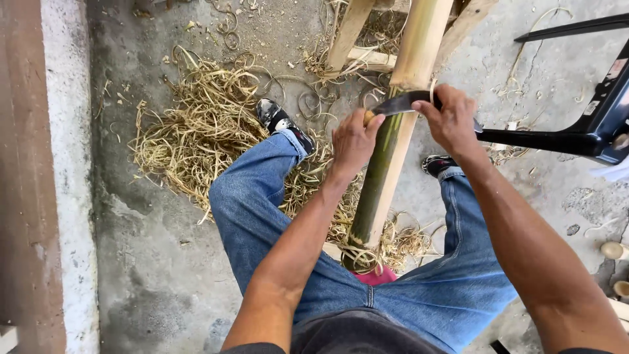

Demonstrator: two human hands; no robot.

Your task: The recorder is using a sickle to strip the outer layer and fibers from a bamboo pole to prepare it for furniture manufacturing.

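Bamboo pole (pixel 386 151) between knees, shavings (pixel 196 124) left.

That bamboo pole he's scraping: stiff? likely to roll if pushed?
The bamboo pole looks stiff: long, thick and straight. Being round, it would probably roll sideways if unsupported. The part-peeled surface looks smooth, so possibly slippery. The blade, held by left hand and right hand, lies across it.

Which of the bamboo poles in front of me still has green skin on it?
The thick bamboo pole under the blade, running between the knees. Its left side is still green. The thinner pieces leaning behind it are pale and fully stripped.
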